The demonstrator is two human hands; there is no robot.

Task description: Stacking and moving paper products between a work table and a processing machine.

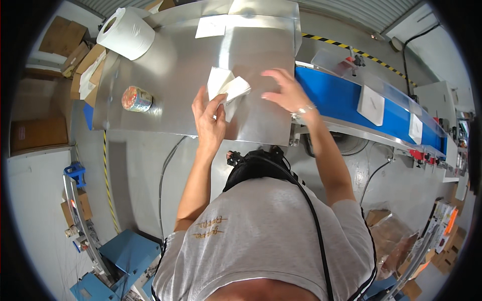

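Observation:
My left hand [210,120] is closed on a fanned bunch of flat white packets [220,83] just above the metal table [173,60]. The bunch spreads into two parts, and the fingers hide its lower part. To the right of it, my right hand [287,93] is open, thumb and fingers apart, with nothing in it. That hand is over the table's right side, near the start of a blue conveyor belt [331,90]. Two flat white pieces lie on the belt: a nearer packet [371,105] and a farther packet [415,128].
A large white roll [128,35] stands at the table's far left. Closer in is a round can [137,99] with a worn, colourful label. A white sheet [211,26] lies at the back. Cardboard boxes [40,135] are stacked left. Clear guards [396,95] line the conveyor.

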